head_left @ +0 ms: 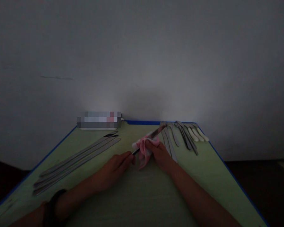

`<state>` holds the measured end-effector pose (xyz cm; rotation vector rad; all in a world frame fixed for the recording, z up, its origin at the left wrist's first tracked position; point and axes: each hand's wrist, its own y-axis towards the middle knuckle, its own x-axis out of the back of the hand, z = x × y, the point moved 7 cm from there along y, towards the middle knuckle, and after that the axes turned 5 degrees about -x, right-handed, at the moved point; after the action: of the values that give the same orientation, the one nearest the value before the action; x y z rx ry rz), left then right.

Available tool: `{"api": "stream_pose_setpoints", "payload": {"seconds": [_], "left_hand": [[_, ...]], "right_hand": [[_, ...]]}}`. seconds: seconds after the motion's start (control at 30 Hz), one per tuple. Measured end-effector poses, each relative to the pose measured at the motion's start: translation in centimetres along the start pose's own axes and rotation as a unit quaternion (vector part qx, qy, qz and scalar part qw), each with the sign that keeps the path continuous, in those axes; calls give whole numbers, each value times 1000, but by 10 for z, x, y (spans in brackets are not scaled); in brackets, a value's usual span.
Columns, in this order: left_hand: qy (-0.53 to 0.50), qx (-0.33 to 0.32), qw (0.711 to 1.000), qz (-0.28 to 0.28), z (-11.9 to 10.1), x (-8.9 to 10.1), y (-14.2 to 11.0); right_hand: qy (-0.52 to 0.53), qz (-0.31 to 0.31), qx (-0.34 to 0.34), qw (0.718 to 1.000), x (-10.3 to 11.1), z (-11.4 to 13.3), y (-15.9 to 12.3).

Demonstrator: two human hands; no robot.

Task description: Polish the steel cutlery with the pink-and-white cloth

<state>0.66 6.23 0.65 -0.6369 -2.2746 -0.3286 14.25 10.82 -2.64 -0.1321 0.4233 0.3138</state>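
A table knife (pixel 157 131) slants up to the right above the middle of the table, its blade tip pointing away from me. My left hand (pixel 121 162) is closed around the handle end. A pink and white cloth (pixel 144 154) is wrapped about the middle of the knife, and my right hand (pixel 158 153) pinches it there. The cloth's lower end hangs down between my hands. Just past my right hand lie more knives (pixel 169 143) on the table, partly hidden by that hand.
Several long flat metal pieces of cutlery (pixel 78 160) lie side by side at the left. At the back right are a spoon (pixel 174 134), dark metal cutlery (pixel 186 137) and white-handled pieces (pixel 196 134). A blurred-out white box (pixel 99 121) stands against the wall. The green table has blue edging (pixel 144 122).
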Motion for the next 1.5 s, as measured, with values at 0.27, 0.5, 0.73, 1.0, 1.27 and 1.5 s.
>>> {"api": "stream_pose_setpoints", "payload": {"seconds": [0.27,0.5,0.73,1.0,1.27,1.5], "left_hand": [[66,33,997,22,-4,-10,-1],[63,9,998,12,-2,-8,-2],[155,2,987,35,-3,-14,-4],[279,-32,960,16,-6,-13,-8],[258,-17,966,3,-4,-13,-9],[248,6,969,-11,1,-11,-7]], "right_hand": [[283,-136,41,948,21,15,8],[90,-22,-4,996,1,4,3],[253,-147,69,954,27,19,7],[349,-134,23,927,22,19,4],[247,-105,23,963,13,13,6],[75,-42,14,996,3,2,6]]}}
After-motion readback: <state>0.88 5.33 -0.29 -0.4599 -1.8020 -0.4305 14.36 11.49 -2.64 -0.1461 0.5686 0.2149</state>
